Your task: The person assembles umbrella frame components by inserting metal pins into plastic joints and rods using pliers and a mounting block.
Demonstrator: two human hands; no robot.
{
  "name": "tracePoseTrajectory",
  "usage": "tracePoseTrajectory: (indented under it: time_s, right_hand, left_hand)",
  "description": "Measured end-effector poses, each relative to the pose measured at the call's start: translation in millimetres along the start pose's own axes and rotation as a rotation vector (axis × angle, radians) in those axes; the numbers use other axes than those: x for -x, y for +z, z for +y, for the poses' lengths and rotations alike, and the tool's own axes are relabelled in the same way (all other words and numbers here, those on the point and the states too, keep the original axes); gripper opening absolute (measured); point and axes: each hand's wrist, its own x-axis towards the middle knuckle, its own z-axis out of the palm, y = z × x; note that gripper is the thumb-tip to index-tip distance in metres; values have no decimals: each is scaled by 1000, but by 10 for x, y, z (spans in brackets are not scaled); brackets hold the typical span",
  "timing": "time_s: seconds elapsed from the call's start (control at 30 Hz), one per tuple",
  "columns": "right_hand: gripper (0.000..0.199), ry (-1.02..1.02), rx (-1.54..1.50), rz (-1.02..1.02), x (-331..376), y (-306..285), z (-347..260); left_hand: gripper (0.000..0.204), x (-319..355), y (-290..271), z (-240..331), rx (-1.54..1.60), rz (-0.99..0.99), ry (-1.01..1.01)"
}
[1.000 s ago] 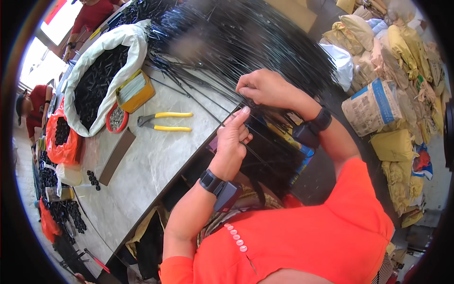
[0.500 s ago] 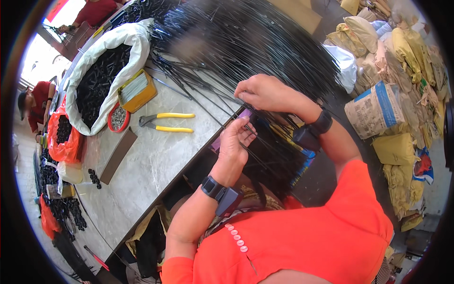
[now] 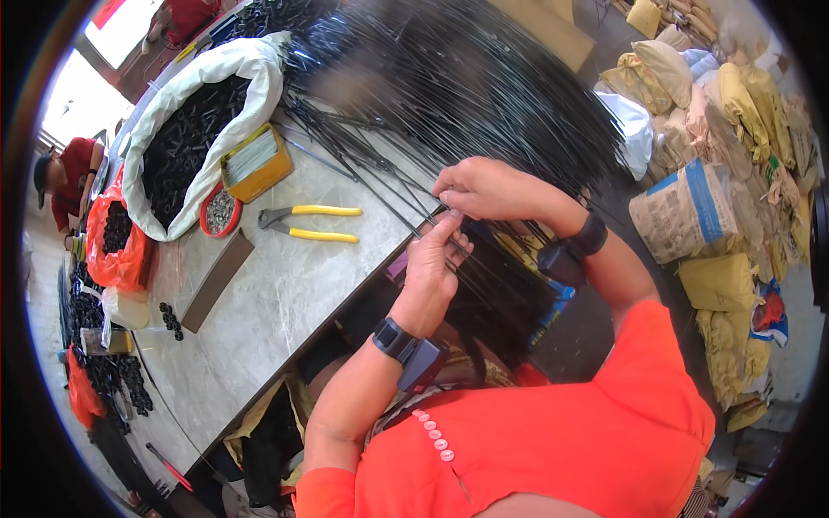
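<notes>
My left hand (image 3: 434, 269) is closed around a few thin black rods (image 3: 387, 205) at the table's near edge. Their far ends run up and left over the tabletop, and their near ends hang past the edge. Just above it and to the right, my right hand (image 3: 485, 188) is closed in a pinch on the same rods, its fingertips close to my left thumb. What lies exactly between the right fingertips is partly hidden. Beyond both hands spreads a large heap of long black rods (image 3: 484, 78).
On the grey table (image 3: 285, 293) lie yellow-handled pliers (image 3: 315, 222), a brown strip (image 3: 216, 285), a yellow box (image 3: 259, 168), a red dish (image 3: 220, 212) of small metal pieces and a white sack (image 3: 268, 86) of black parts. Stacked sacks (image 3: 725, 276) stand right. A person (image 3: 73, 181) works far left.
My right hand has come down a little, closer to my left hand, so the fingertips of both nearly meet at the rods. My left hand keeps its grip. The view has shifted slightly.
</notes>
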Motion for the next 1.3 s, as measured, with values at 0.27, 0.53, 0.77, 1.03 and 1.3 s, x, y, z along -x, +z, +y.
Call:
tracePoseTrajectory:
  time_s: [0.27,0.53,0.77,1.03,1.3]
  right_hand:
    - [32,-25,-8,-25,37,26,-18]
    - [37,63,-253,-155,31,17,-79]
    - [39,109,-387,-180,52,54,-86]
    - [36,99,-371,-97,62,160,-62]
    - [33,68,62,266,95,200,-60]
  left_hand:
    - [10,83,-16,-4,-83,90,75]
    - [14,75,-35,-39,-22,60,123]
    - [15,53,-82,-50,-20,21,135]
    - [9,94,-90,-63,-40,-22,142]
    - [13,151,-20,-17,-7,-17,116]
